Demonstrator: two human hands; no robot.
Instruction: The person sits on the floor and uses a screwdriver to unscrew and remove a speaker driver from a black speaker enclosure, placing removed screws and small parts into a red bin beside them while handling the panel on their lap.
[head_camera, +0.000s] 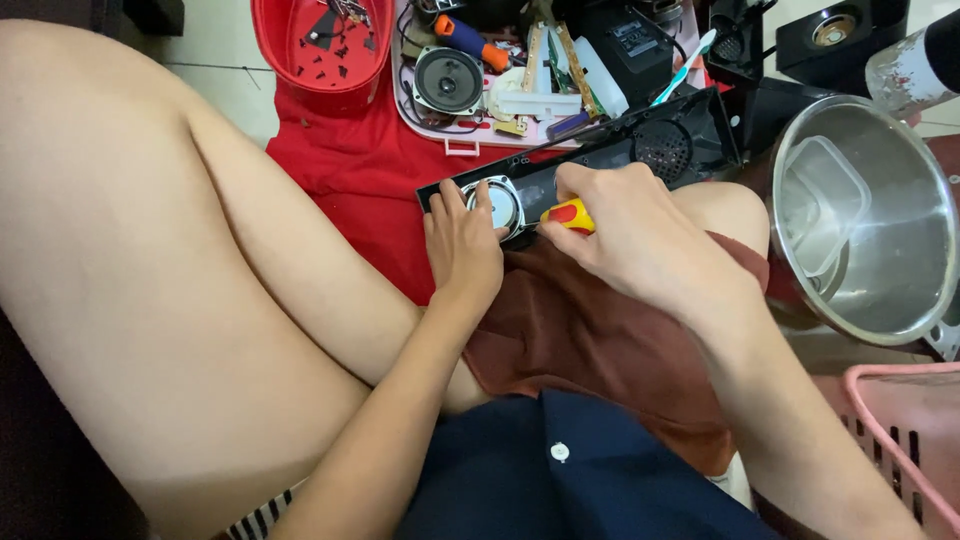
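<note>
My right hand (640, 225) was clenched around a screwdriver with a yellow-and-red handle (570, 214), the tip hidden where it met the small round speaker (497, 205) — I could not tell which screw it sat on. My left hand (462, 240) lay at about eight o'clock from that speaker, fingers spread and pressed flat on its metal frame, gripping nothing. The speaker sat in the left end of a long black plastic speaker housing (600, 165), which rested across my knee on brown shorts (590, 340). At twelve o'clock from the hands stood a pale tray (460, 140) crowded with parts — a larger loose speaker (448, 80) and an orange-and-blue-handled tool (466, 40) among them. At eleven o'clock a red plastic bowl (275, 45) held small dark bits, sitting on a red cloth (350, 170). At three o'clock was a steel pot (900, 290) with a clear plastic container (825, 200) inside; a pink basket (890, 420) sat at five o'clock.
</note>
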